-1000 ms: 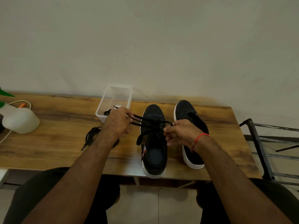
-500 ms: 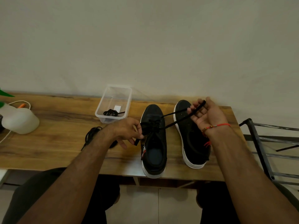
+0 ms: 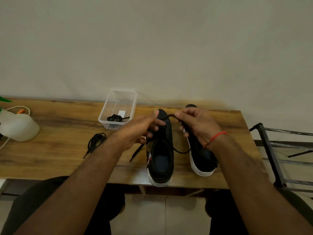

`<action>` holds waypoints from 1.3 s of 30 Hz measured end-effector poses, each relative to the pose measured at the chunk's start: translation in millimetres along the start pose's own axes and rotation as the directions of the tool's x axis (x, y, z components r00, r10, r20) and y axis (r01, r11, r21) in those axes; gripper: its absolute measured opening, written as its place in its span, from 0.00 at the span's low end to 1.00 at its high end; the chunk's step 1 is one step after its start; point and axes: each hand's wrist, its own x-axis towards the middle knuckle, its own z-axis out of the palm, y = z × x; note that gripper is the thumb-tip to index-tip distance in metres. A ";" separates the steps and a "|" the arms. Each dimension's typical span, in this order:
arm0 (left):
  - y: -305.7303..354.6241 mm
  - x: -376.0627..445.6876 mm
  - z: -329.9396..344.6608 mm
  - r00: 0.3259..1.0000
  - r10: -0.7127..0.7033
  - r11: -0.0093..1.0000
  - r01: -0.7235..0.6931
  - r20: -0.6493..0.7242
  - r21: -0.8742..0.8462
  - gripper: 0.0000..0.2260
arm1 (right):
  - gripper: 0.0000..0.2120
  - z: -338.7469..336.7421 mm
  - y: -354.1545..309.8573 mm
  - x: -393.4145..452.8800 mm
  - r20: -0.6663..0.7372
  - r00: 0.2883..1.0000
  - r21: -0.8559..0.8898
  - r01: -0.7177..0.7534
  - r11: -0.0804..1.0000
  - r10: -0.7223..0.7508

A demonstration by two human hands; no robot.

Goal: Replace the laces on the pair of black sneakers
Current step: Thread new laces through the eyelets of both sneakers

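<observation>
Both hands meet over the toe end of the left sneaker [image 3: 160, 150], the left hand [image 3: 135, 131] and right hand [image 3: 198, 126] each pinching the black lace [image 3: 169, 115] stretched between them, probably to keep it taut for threading; its slack loops down between the shoes. I count two sneakers side by side at the table's [image 3: 59, 150] near edge, the right sneaker [image 3: 203, 160] showing no lace, one loose lace bundle [image 3: 96, 141] on the wood, and another coil [image 3: 115, 118] in the one clear tub [image 3: 118, 102]
</observation>
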 end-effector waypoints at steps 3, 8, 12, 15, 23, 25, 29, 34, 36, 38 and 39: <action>-3.4 1.3 8.4 0.998 0.019 0.937 0.002 0.058 -0.350 0.17 | 0.07 15.8 10.2 -8.3 0.203 0.977 -0.183 -0.034 0.983 0.072; -4.5 3.7 8.3 0.984 0.164 0.951 -0.175 -0.066 -0.255 0.09 | 0.14 22.6 16.1 -7.2 0.094 0.995 -0.275 -0.014 0.961 0.042; -4.3 -2.4 13.1 0.969 0.244 0.970 -0.244 0.044 -0.023 0.09 | 0.16 18.3 15.2 3.4 0.018 1.000 0.030 -0.015 0.999 0.014; -5.1 -6.8 19.9 0.966 0.234 0.961 -0.247 0.111 0.124 0.08 | 0.11 19.1 11.6 1.9 0.008 1.000 0.222 -0.010 0.975 0.009; -1.4 -10.2 14.6 0.984 0.167 0.955 -0.177 0.065 0.237 0.09 | 0.03 11.7 8.8 7.9 -0.118 0.993 0.409 0.047 0.911 0.001; -0.6 -6.8 0.9 0.972 0.220 0.927 -0.183 -0.080 0.328 0.07 | 0.05 3.1 5.7 8.0 -0.150 0.984 0.130 0.117 0.985 -0.097; -1.4 -5.2 -18.6 0.954 0.248 0.845 -0.128 -0.168 0.520 0.06 | 0.04 -9.2 8.1 9.2 -0.050 0.978 -0.470 0.157 0.869 -0.203; -11.4 -16.0 7.7 0.980 0.179 0.832 -0.103 -0.087 0.546 0.07 | 0.05 -1.6 24.2 11.0 0.042 0.995 -0.571 0.099 0.815 -0.092; -19.4 -17.8 17.2 0.967 0.228 0.826 -0.131 -0.113 0.549 0.05 | 0.05 2.0 28.3 11.8 0.047 0.999 -0.501 0.020 0.865 0.004; -24.8 -18.7 23.8 0.961 0.247 0.838 -0.146 -0.126 0.526 0.03 | 0.05 6.3 31.6 12.2 0.060 0.995 -0.448 -0.044 0.893 0.080; -26.8 -18.9 26.6 0.959 0.252 0.848 -0.154 -0.131 0.507 0.03 | 0.05 8.3 33.6 12.4 0.061 0.993 -0.425 -0.068 0.903 0.103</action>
